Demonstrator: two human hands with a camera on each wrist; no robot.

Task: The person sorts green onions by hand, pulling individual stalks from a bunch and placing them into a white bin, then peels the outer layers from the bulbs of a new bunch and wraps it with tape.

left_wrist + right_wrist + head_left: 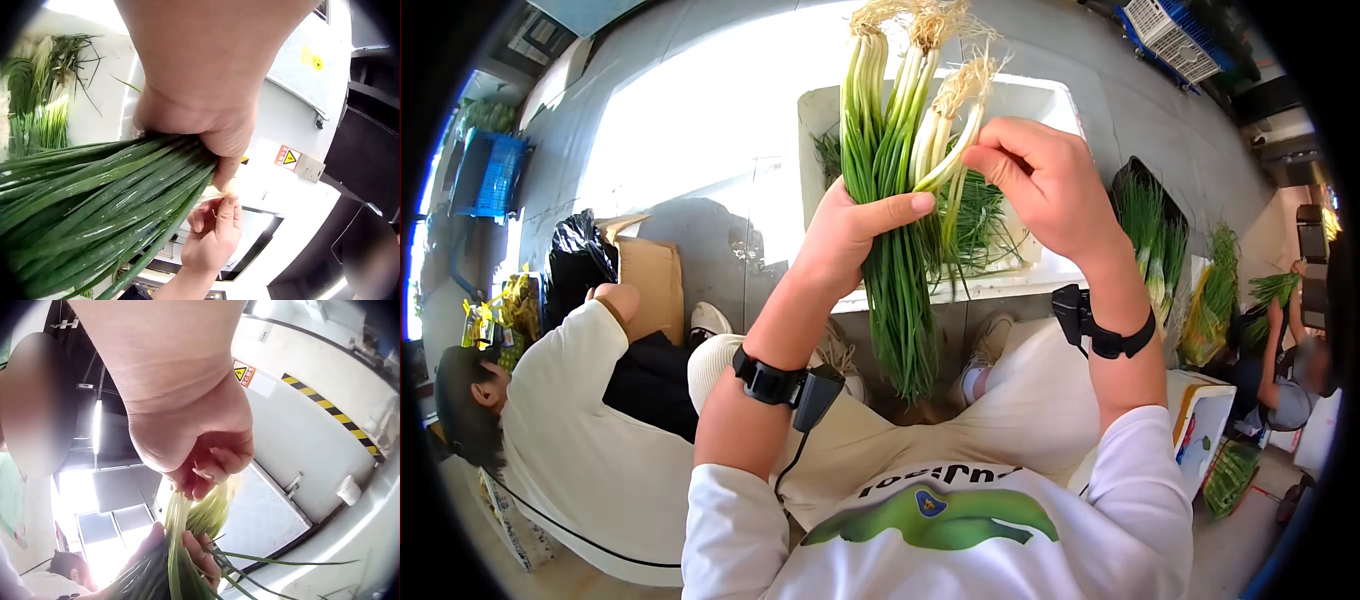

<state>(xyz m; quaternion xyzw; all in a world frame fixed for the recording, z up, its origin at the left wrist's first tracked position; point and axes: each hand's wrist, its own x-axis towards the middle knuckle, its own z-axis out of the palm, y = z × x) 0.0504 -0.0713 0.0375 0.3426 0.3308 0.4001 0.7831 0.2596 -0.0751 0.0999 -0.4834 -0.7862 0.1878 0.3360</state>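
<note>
Here's the grey tiled floor (560, 150), widest of all, sunlit beyond the far and left edges of the box, and that's where the open room lies. Over on the left sits a person in a cream top (590, 430), with a brown cardboard box (650, 285) nearby, bounding that side. Centre stage, the white rectangular foam box (1040, 275), its near edge close to the shoes, loose green leaves (985, 225) inside. Tight on its right stands a dark container (1128, 172) of upright green onions (1150, 235), so there's little slack past that edge. Above the foam box we've got the big bunch of long green onions with pale stems and stringy roots (880, 160), roots reaching past the far rim in the head view, leaf tips dropping across the near one. The left hand (855, 225) has it, fingers wrapped round the stems, thumb laid across the front. And the right hand (1040, 180), just beside, fingers bent in, thumb and fingertips nearly closed, pinching one slim pale onion stalk (955, 165) at the bunch's right edge, with both hands raised over the box
</note>
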